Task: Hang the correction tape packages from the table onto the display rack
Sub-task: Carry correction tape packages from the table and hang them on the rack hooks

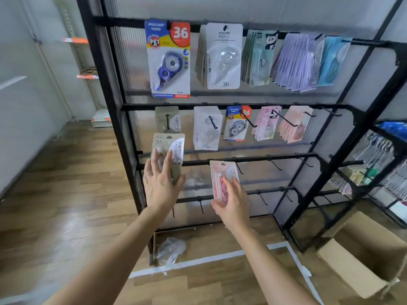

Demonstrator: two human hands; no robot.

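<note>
A black display rack [123,106] stands in front of me with correction tape packages hanging on its top two rows. My left hand [160,183] holds a beige package [174,146] upright, just below a matching beige package [167,119] on the leftmost hook of the second row. My right hand [231,201] grips a pink package [222,172] by its lower end, in front of the third rail. Several bare hooks [275,165] stick out of the third and fourth rails.
An open cardboard box [363,256] sits on the wooden floor at the lower right. A crumpled plastic bag [171,249] lies at the rack's foot, beside white floor tape [198,263]. A second rack [383,164] with more stationery stands to the right.
</note>
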